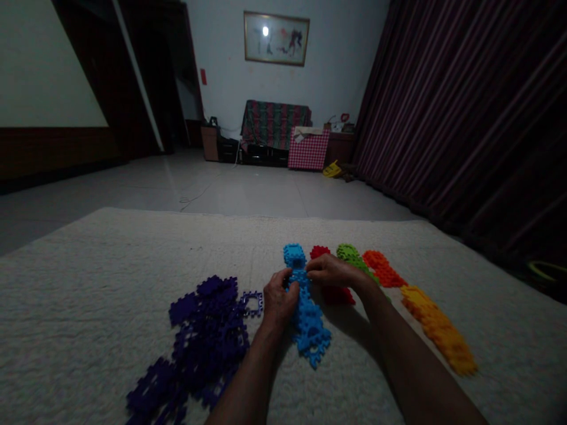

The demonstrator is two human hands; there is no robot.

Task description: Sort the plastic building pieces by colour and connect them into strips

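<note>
A row of light blue interlocking pieces (pixel 309 321) lies on the cream mat, running away from me. My left hand (pixel 280 296) is at the left side of the row, its thumb and fingers closed on the blue pieces. From the right, my right hand (pixel 330 270) reaches the same row near its far part, fingertips pinched at the edge of a blue piece. Red pieces (pixel 339 295) lie partly hidden under and behind my right hand. Left of my left hand is a loose heap of dark purple pieces (pixel 208 330).
Green pieces (pixel 352 254), orange-red pieces (pixel 384 270) and a yellow-orange row (pixel 438 327) lie to the right on the mat (pixel 146 236). Beyond the tiled floor stand a covered seat (pixel 277 124) and a checked cloth (pixel 309 150). A dark curtain (pixel 434 106) hangs at right.
</note>
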